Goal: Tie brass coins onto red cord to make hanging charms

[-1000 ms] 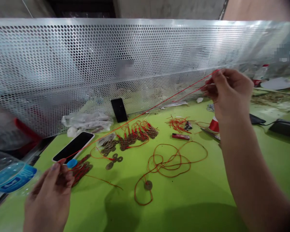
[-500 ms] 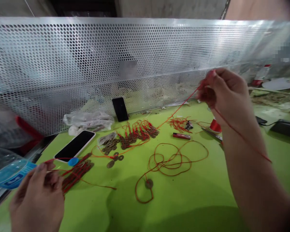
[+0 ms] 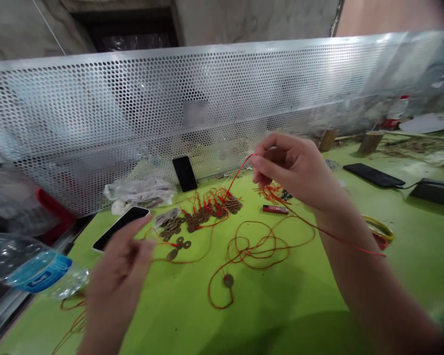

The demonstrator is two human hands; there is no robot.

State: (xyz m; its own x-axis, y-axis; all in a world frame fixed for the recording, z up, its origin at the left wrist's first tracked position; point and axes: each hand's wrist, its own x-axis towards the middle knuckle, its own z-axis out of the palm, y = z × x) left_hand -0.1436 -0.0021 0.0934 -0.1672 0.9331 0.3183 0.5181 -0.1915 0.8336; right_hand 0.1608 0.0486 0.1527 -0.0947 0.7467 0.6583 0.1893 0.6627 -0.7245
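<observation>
My right hand [image 3: 294, 167] is raised over the green table [image 3: 318, 305] and pinches a thin red string [image 3: 240, 170]. The string sags leftward down to my left hand [image 3: 120, 276] and also trails over my right forearm. My left hand hovers low at the left with thumb and fingers closed on the string's other end. Between the hands lie a loose coil of red string [image 3: 261, 244], a single coin with a hole [image 3: 228, 280], and a heap of strung brass coins [image 3: 203, 212].
A perforated metal screen [image 3: 207, 103] walls off the back. Two phones [image 3: 120, 227] [image 3: 185, 173], a plastic bag [image 3: 140, 190], a red lighter [image 3: 276, 209] and a water bottle [image 3: 29, 268] lie around. Another phone [image 3: 373, 175] and a tape roll [image 3: 379, 231] sit right.
My right hand came down and left from the screen's height toward the middle. My left hand moved right and up. The string between them went from taut to slack.
</observation>
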